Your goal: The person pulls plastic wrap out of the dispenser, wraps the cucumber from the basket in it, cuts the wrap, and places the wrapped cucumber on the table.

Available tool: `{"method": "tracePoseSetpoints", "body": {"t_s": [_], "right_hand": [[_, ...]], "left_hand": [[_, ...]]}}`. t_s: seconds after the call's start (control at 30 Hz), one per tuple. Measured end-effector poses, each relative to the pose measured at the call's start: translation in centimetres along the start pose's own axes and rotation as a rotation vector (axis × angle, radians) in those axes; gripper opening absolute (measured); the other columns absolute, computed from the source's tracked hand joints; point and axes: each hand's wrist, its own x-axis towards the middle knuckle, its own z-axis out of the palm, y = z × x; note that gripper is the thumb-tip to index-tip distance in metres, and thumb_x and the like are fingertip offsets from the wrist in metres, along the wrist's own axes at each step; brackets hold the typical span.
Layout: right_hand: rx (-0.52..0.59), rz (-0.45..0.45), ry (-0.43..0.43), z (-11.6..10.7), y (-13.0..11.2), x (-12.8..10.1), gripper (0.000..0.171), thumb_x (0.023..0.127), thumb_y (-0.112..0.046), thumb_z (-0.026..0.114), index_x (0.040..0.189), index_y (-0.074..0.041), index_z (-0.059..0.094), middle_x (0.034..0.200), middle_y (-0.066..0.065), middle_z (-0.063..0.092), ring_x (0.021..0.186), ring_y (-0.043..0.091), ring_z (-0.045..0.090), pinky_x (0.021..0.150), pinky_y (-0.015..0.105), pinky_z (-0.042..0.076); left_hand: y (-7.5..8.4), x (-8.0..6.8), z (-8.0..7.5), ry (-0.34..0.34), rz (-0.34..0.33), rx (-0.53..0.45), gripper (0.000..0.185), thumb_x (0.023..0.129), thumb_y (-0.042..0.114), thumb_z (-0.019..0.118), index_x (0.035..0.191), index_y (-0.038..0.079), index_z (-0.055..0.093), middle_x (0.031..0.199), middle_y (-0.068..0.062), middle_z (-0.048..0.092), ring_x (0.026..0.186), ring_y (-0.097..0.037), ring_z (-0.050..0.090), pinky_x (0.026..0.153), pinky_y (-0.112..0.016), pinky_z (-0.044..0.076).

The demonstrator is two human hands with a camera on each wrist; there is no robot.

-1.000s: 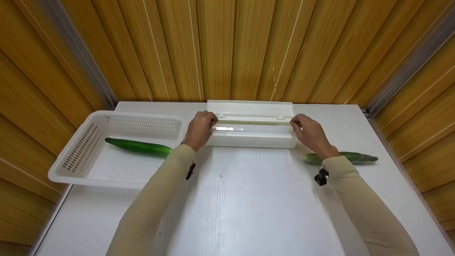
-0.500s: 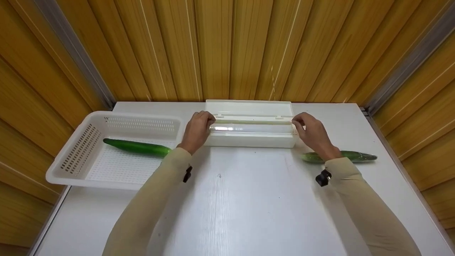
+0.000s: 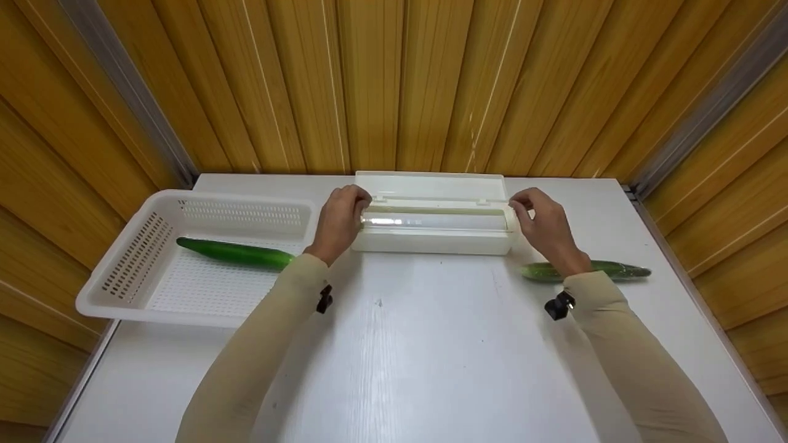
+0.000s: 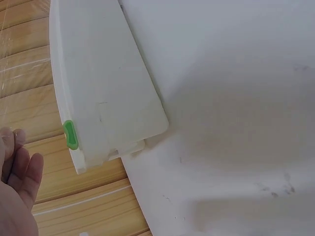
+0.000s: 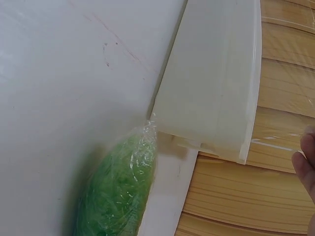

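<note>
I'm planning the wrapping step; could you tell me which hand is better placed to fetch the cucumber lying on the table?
Right, probably. The right hand is at the dispenser's right end, and the wrapped cucumber lies beside that wrist.

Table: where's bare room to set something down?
Free: the white table between the two sleeves, in front of the wrap dispenser. Crowded: basket with cucumber at left; wrapped cucumber at right; both hands at the dispenser ends.
</note>
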Motion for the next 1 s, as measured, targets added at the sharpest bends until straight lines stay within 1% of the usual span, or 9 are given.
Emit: {"method": "tracePoseSetpoints", "body": {"t_s": [0.13,0.27,0.33,0.47,0.5,0.63,0.73,0.87,1.0], "right_hand": [[0.012,-0.024,0.031,-0.3,-0.2,0.1,0.008,0.103,0.002,0.068,0.11,0.005,0.067,0.1,0.018,0.069,0.09,0.03,0.07,0.074,0.029,0.049],[0.013,-0.026,0.059,-0.5,-0.4,0.4,0.009,0.103,0.0,0.068,0.11,0.006,0.067,0.101,0.018,0.071,0.091,0.03,0.07,0.077,0.023,0.048],[0.008,-0.022,0.074,-0.5,-0.5,0.6,0.01,0.103,0.0,0.069,0.11,0.006,0.067,0.101,0.018,0.071,0.092,0.03,0.071,0.08,0.024,0.05],[0.007,-0.022,0.099,-0.8,-0.8,0.9,0.011,0.102,0.0,0.069,0.111,0.007,0.067,0.102,0.018,0.072,0.094,0.031,0.072,0.083,0.035,0.056],[0.007,-0.02,0.105,-0.9,-0.9,1.0,0.011,0.102,0.0,0.069,0.111,0.007,0.067,0.102,0.018,0.072,0.094,0.031,0.072,0.084,0.035,0.057],[0.007,-0.018,0.124,-1.2,-1.2,1.3,0.012,0.103,-0.001,0.069,0.112,0.007,0.067,0.102,0.017,0.072,0.095,0.03,0.072,0.087,0.025,0.054],[0.013,-0.051,0.149,-1.3,-1.1,1.4,0.013,0.103,0.0,0.069,0.111,0.009,0.067,0.101,0.019,0.072,0.093,0.032,0.072,0.087,0.016,0.05],[0.019,-0.095,0.187,-1.5,-1.1,1.7,0.012,0.102,0.002,0.069,0.11,0.01,0.066,0.099,0.021,0.072,0.091,0.034,0.072,0.087,0.011,0.046],[0.016,-0.106,0.211,-1.8,-1.3,1.9,0.012,0.101,0.002,0.07,0.108,0.01,0.067,0.097,0.021,0.072,0.089,0.034,0.072,0.087,0.011,0.047]], "left_hand": [[0.3,0.2,-0.2,0.024,0.012,0.007,0.008,0.108,0.001,0.059,0.113,0.002,0.066,0.108,-0.012,0.069,0.102,-0.029,0.062,0.09,-0.04,0.054],[0.5,0.4,-0.5,0.052,0.022,0.01,0.009,0.107,-0.001,0.06,0.113,0.002,0.067,0.107,-0.012,0.07,0.103,-0.029,0.063,0.092,-0.041,0.054],[0.7,0.5,-0.7,0.066,0.023,0.004,0.009,0.107,-0.001,0.061,0.112,0.002,0.068,0.107,-0.011,0.07,0.103,-0.029,0.064,0.093,-0.04,0.054],[1.0,0.7,-1.1,0.091,0.027,-0.025,0.009,0.106,0.002,0.062,0.112,0.002,0.069,0.106,-0.011,0.071,0.103,-0.027,0.066,0.093,-0.04,0.055],[1.1,0.7,-1.2,0.098,0.029,-0.034,0.009,0.106,0.002,0.062,0.112,0.002,0.069,0.106,-0.011,0.071,0.103,-0.027,0.067,0.093,-0.039,0.055],[1.5,0.8,-1.5,0.121,0.044,-0.064,0.008,0.106,0.001,0.063,0.112,0.0,0.068,0.106,-0.012,0.071,0.102,-0.025,0.069,0.091,-0.036,0.056],[1.7,0.9,-1.6,0.144,0.074,-0.067,0.008,0.106,-0.001,0.062,0.112,0.0,0.067,0.106,-0.012,0.07,0.101,-0.024,0.069,0.09,-0.034,0.057],[1.9,1.0,-1.8,0.17,0.097,-0.083,0.008,0.105,-0.003,0.062,0.112,0.0,0.066,0.105,-0.012,0.069,0.101,-0.025,0.069,0.091,-0.034,0.057],[2.3,1.2,-2.2,0.183,0.095,-0.108,0.009,0.105,-0.003,0.062,0.112,-0.001,0.067,0.105,-0.013,0.068,0.101,-0.025,0.069,0.091,-0.035,0.057]]}}
